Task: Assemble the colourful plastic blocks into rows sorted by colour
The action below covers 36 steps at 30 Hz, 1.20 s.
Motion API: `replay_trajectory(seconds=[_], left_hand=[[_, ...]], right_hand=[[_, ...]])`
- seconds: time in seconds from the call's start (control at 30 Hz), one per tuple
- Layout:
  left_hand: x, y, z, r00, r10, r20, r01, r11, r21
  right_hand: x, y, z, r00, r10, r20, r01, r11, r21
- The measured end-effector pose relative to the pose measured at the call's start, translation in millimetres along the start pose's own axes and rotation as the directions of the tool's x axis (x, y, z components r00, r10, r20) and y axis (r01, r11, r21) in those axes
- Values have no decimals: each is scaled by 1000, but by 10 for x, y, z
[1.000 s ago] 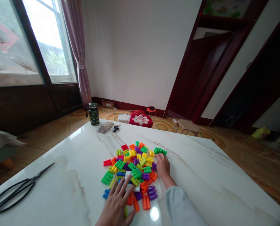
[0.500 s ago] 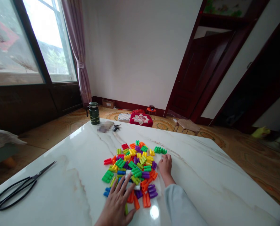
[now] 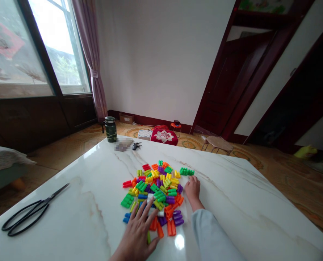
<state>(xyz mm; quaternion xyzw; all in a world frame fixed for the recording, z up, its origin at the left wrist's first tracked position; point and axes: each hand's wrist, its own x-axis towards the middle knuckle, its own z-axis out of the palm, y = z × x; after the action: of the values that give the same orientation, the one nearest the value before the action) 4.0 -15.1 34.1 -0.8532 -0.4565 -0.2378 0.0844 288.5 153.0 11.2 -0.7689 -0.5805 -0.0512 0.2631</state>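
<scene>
A pile of bright plastic building blocks (image 3: pixel 159 195), shaped like short joined tubes, lies on the white marbled table (image 3: pixel 232 203). My left hand (image 3: pixel 141 226) rests on the near left part of the pile, its fingers spread and holding nothing; it hides some blocks beneath it. Just right of the pile, my right hand (image 3: pixel 192 188) lies on the table with its fingers loosely bent and nothing visible in them. Its fingertips are close to a row of joined green blocks (image 3: pixel 187 171) at the pile's far right.
Black-handled scissors (image 3: pixel 35 212) lie at the table's left. Near the far left corner stand a green camouflage flask (image 3: pixel 110 129), a blurred-out item (image 3: pixel 123 144) and a bunch of keys (image 3: pixel 137 145). Beyond the table are a red floral cushion (image 3: pixel 164 137) and a stool (image 3: pixel 218 143).
The whole view has shifted slightly, so everything sits a little farther right in the picture. Both hands keep about the same places at the pile, and the blocks look unmoved.
</scene>
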Motion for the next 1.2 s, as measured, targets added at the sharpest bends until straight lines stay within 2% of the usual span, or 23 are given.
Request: replay_trajectory(seconds=[0.17,0.27,0.4,0.53,0.67,0.77,0.87,1.03,1.2], left_hand=[[-5,7,-3,1000,11,-29,-11,1000,0],[-5,9,2,999,8,-46,-8,1000,5],[1,15,-16,999,17,-39,-17,1000,5],[15,18,-34,1000,1,-20,-1,1000,-4],[13,12,-13,1000,9,-23,-9,1000,3],[9,11,-1,999,11,-38,-11,1000,4],[4,13,0,999,1,-41,-1,1000,-1],[-13,-1,29,999,3,-40,-3,1000,0],[-16,-20,68,1000,4,-26,-4,1000,6]], right_hand=[[129,-167,-202,997,49,52,-48,999,-20],[217,-464,-269,997,-21,77,22,1000,-4],[245,-960,-171,966,-182,185,179,983,36],[181,-1276,-6,951,-170,257,173,985,12],[106,-1364,50,962,-165,218,166,986,11],[92,-1327,23,966,-198,165,191,980,58],[142,-1167,-51,968,-226,106,212,969,129],[294,-566,-265,982,-187,13,181,963,199],[326,23,-415,992,-129,10,124,968,217]])
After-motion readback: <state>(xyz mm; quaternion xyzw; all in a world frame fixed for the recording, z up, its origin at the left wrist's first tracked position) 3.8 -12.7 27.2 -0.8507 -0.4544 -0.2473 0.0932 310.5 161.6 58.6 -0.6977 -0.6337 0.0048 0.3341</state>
